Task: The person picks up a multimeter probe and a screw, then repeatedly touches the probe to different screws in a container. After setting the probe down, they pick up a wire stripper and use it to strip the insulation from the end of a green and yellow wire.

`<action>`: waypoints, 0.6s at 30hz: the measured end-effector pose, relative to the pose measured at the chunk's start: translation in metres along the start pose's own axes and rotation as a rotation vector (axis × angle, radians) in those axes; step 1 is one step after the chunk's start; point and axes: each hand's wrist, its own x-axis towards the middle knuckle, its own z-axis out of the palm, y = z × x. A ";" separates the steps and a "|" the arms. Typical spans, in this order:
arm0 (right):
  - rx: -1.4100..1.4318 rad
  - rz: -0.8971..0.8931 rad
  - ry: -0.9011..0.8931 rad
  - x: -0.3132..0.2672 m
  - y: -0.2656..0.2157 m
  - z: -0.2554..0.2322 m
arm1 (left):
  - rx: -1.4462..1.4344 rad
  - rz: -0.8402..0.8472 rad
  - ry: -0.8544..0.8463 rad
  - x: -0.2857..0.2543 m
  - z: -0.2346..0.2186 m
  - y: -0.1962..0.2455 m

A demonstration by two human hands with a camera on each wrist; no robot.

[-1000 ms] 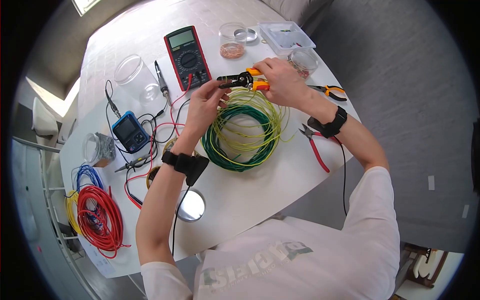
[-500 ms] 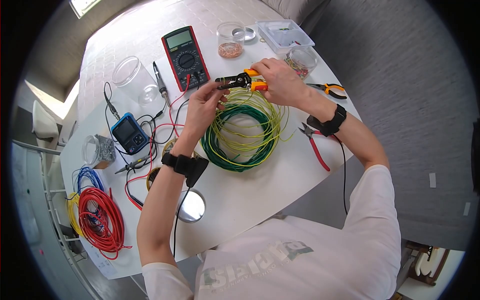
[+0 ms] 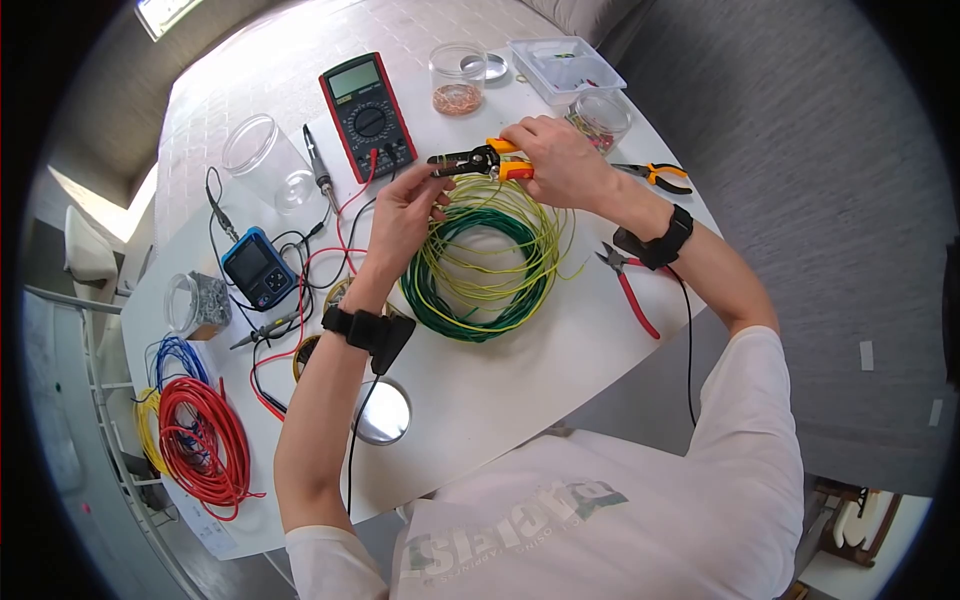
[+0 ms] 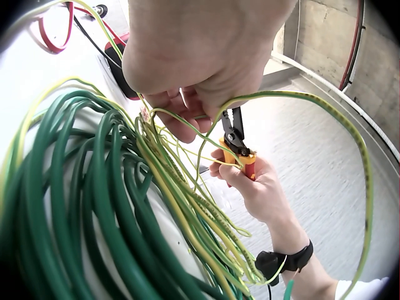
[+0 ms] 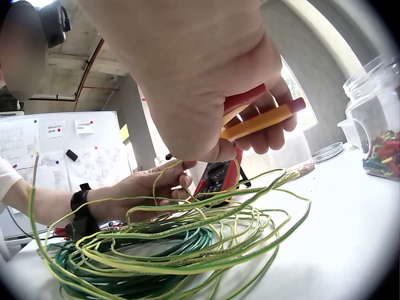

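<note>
My right hand (image 3: 565, 165) grips the orange-and-red handles of a wire stripper (image 3: 478, 160) with a black head. The tool points left, above the coils. My left hand (image 3: 400, 215) pinches a yellow-green wire (image 4: 369, 200), its fingertips right by the stripper's nose. In the left wrist view the hand hides the wire's end and the tip of the tool. Below both hands lies a loose tangle of the same yellow-green wire (image 5: 187, 264), over a thicker dark green coil (image 4: 103, 187).
A red-cased multimeter (image 3: 368, 120) stands beyond the left hand. Diagonal cutters (image 3: 630, 295) and orange-black pliers (image 3: 660, 178) lie right. Clear jars (image 3: 600, 120) stand at the back. Left are a small blue oscilloscope (image 3: 259, 268), tangled leads and a red wire coil (image 3: 205, 440).
Both hands hold almost the same pose over the coils, the stripper between them. The view has shifted slightly, so the things on the table sit a little further left.
</note>
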 end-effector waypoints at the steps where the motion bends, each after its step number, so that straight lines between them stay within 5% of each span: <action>1: -0.004 -0.001 -0.004 0.000 0.000 0.000 | 0.005 0.000 -0.002 0.000 0.000 0.000; 18: 0.008 0.005 -0.025 -0.001 -0.003 -0.002 | -0.003 0.012 0.002 -0.001 -0.002 -0.004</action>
